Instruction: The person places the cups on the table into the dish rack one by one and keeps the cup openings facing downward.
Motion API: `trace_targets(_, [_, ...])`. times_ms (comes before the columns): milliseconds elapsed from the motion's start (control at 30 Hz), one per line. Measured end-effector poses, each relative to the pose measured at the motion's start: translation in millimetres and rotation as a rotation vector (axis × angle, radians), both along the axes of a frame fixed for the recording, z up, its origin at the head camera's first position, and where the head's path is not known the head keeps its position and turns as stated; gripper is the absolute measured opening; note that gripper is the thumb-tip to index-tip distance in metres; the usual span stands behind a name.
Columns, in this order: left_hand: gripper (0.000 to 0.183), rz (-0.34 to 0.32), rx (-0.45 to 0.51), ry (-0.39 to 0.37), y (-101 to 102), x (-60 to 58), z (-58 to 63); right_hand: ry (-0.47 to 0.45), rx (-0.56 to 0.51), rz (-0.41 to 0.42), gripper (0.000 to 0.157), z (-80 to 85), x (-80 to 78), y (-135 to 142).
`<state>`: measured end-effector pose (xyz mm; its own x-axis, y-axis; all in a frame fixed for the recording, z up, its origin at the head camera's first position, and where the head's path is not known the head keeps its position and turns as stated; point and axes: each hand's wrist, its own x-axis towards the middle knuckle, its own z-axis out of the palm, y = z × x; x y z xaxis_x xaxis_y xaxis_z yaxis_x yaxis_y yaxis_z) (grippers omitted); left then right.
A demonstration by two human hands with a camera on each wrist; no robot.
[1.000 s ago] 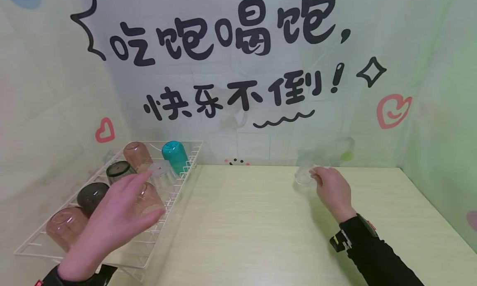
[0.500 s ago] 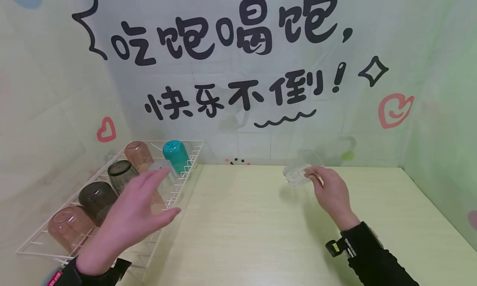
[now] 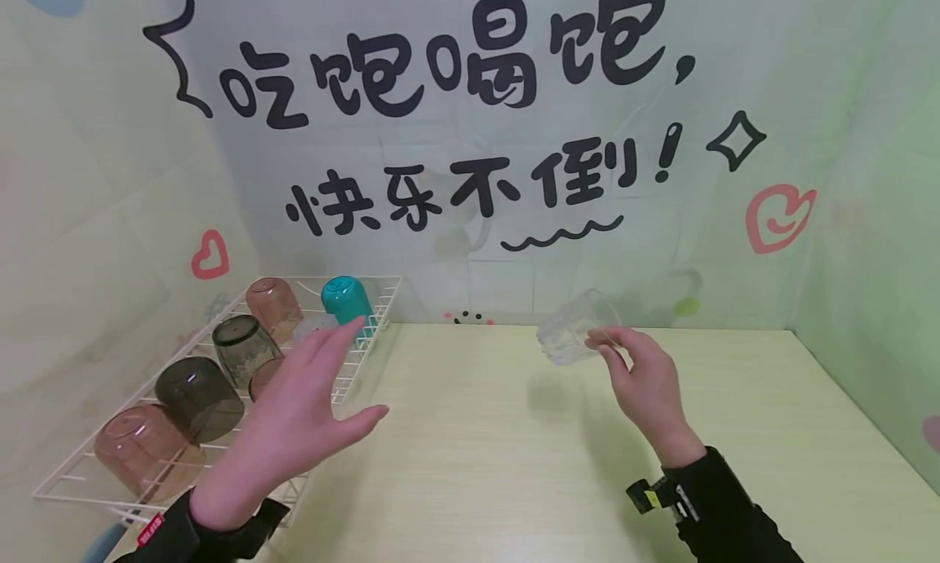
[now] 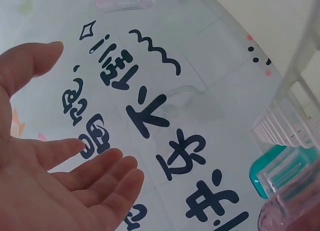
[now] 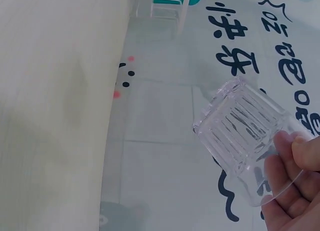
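My right hand (image 3: 646, 379) pinches a clear ridged drinking glass (image 3: 561, 339) near its rim, above the far part of the table. The glass is tilted, its base towards the left; the right wrist view shows thumb and fingers on its smooth rim end. My left hand (image 3: 301, 408) is held over the right side of a white wire rack (image 3: 78, 491), thumb spread from the fingers, holding nothing. Partly hidden behind that hand are a pink glass (image 3: 263, 377) and a clear glass (image 3: 314, 326) in the rack.
Upside down in the rack stand a teal glass (image 3: 343, 298), a pink glass (image 3: 272, 306), a green-grey glass (image 3: 245, 347), a dark grey glass (image 3: 194, 392) and a front pink glass (image 3: 143, 449). A printed cloth wall (image 3: 441, 277) closes off the table's (image 3: 470, 465) back.
My right hand has lifted the clear glass and carried it left, tilting it. My left hand has moved right, uncovering more of the glasses on the rack's left side.
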<state>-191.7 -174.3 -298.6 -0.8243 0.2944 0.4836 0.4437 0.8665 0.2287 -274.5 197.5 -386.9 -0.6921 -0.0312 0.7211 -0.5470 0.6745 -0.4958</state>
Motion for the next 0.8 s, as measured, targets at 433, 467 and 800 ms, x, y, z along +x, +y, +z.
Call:
trace_targets(433, [0.093,-0.033,-0.002,0.055,20.2,-2.0,1.1,-0.086,-0.205,0.107,0.017,12.9,17.7,-20.6])
trace_targets(467, [0.092,-0.038,0.000,0.057,21.6,-2.1,1.4,-0.090,-0.218,0.115,0.017,13.3,18.8,-21.9])
trace_targets(800, [0.093,-0.084,0.049,0.026,34.7,-3.1,3.6,-0.072,-0.315,0.197,0.019,13.3,29.9,-37.1])
